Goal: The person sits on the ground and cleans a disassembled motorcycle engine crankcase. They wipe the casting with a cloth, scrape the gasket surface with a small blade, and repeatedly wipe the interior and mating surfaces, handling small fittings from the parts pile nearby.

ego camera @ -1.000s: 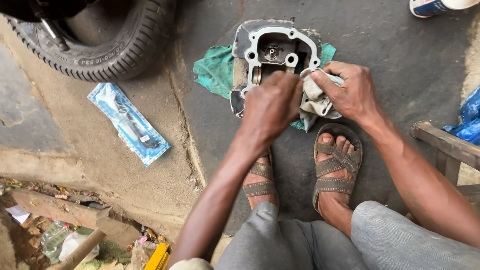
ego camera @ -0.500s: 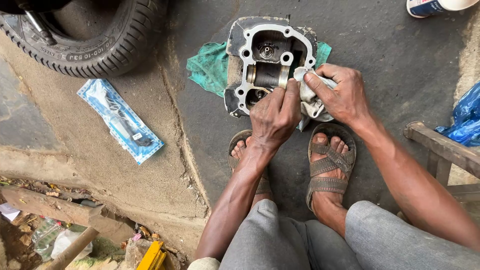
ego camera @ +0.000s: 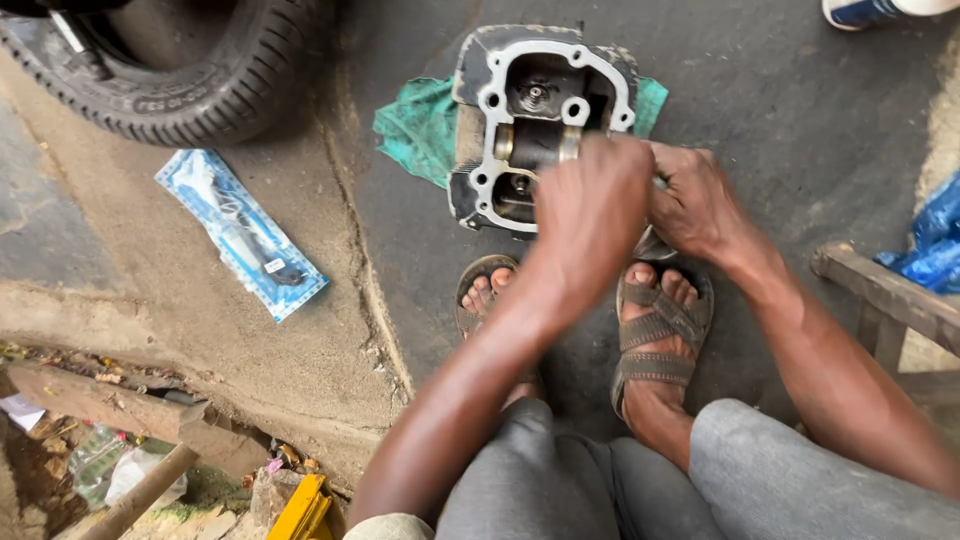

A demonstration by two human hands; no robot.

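Observation:
A grey metal engine cylinder head [ego camera: 520,90] lies on a green cloth [ego camera: 415,125] on the dark ground in front of my sandalled feet [ego camera: 660,330]. My left hand [ego camera: 590,215] is curled over the head's near right corner; it is blurred by motion. Right beside it, my right hand [ego camera: 700,205] is closed around a pale grey rag [ego camera: 652,246], of which only a small bit shows under the palm. The two hands touch each other and hide the head's near right edge.
A black tyre [ego camera: 200,80] stands at top left. A long blue packet [ego camera: 240,235] with a tool in it lies on the concrete at left. A wooden frame [ego camera: 880,290] and blue plastic [ego camera: 935,245] are at right. Another person's shoe [ego camera: 870,10] shows at top right.
My left hand has moved right and closed over the head's near corner, against my right hand. The rag, plainly seen before, is now mostly hidden. The camera has come closer.

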